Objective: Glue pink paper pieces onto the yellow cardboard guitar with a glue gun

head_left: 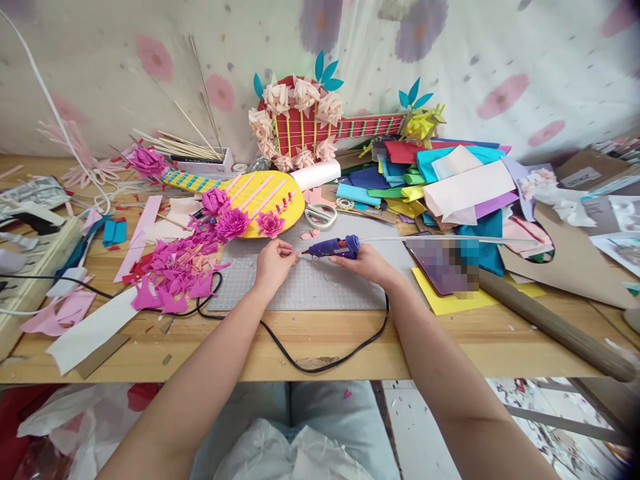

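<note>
My right hand (367, 263) is wrapped round a blue hot glue gun (334, 247), with a long clear glue stick (430, 238) running out of its back. The nozzle points left, close to the fingertips of my left hand (276, 261). Those fingers are pinched together; whatever they hold is too small to name. Both hands are over a grey cutting mat (310, 287). Just beyond lies a yellow paper lute shape (260, 193) with magenta paper flowers (233, 225) and pink strips. A few pink paper petals (311, 234) rest between it and the glue gun.
Magenta paper scraps (175, 267) are heaped at the left. A black cord (310, 369) loops along the table's front. Scissors (321, 215), a red flowered paper instrument (300, 127) and stacked coloured paper (465, 173) stand behind. A phone (435, 263) and wooden stick (550, 320) lie right.
</note>
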A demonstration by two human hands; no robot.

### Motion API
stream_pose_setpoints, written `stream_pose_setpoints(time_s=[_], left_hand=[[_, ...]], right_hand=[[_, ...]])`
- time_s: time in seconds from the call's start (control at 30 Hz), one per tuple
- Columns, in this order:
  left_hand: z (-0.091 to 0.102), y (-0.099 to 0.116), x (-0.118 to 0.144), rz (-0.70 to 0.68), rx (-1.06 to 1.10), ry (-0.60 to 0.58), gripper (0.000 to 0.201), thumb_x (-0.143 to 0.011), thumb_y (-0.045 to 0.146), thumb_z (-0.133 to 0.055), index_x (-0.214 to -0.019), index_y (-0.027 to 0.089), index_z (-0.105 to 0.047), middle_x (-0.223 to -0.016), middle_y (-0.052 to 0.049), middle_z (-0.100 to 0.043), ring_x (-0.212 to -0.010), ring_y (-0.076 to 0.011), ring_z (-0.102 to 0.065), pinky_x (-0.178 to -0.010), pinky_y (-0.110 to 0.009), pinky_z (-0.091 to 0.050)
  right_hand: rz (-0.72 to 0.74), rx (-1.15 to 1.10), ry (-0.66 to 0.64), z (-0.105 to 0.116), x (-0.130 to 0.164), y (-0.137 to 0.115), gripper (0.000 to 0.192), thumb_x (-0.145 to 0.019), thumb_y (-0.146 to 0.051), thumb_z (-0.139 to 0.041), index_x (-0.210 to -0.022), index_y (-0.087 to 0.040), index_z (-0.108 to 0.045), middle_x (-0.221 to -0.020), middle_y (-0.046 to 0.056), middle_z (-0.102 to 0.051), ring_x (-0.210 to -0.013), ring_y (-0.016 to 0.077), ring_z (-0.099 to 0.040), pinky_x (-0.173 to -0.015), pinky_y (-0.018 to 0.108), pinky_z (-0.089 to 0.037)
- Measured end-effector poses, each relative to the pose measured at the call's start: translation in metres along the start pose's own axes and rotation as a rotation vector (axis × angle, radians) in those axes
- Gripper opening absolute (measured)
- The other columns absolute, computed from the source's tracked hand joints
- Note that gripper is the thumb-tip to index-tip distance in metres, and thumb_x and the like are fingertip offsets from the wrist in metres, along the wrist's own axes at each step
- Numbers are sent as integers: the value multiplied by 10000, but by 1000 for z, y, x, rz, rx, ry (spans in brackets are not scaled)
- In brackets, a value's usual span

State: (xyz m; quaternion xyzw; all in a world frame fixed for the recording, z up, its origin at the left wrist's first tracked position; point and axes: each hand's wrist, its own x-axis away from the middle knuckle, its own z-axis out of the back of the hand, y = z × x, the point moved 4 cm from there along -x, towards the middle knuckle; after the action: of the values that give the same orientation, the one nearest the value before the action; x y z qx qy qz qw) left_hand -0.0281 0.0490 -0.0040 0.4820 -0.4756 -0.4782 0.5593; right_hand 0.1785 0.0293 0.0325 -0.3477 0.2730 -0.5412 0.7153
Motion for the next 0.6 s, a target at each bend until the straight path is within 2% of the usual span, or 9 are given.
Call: stream_pose_setpoints(time_s=[0.33, 0.47, 0.6], left_hand=[[0, 2, 2, -24, -28, -12, 197, -635, 187, -695, -726, 170, -520, -610, 5, -629, -561, -134, -632, -568, -255, -506], [1, -3, 0, -43, -66, -20, 214, -629, 217, -710, -741, 173, -533, -635, -1, -645, -564, -137, -634, -587, -266, -505], [1, -4, 0, -74, -75, -44, 238, -626, 247, -723, -750, 172, -534, -654, -9, -656, -590, -141, -642, -608, -270, -502]], right_hand=[[21, -5, 21, 2, 0, -6, 420, -746, -541, -604, -983, -205, -690, -903, 46, -707, -829, 212, -633, -755, 325, -483], [37, -33, 30, 2, 1, -8, 414, -726, -564, -610, -890, -193, -692, -736, 36, -674, -720, 191, -605, -654, 305, -468], [-36, -76, 92, 7, 0, 1, 427, -696, -591, -619, -747, -169, -663, -584, 16, -589, -553, 132, -518, -537, 266, -420]])
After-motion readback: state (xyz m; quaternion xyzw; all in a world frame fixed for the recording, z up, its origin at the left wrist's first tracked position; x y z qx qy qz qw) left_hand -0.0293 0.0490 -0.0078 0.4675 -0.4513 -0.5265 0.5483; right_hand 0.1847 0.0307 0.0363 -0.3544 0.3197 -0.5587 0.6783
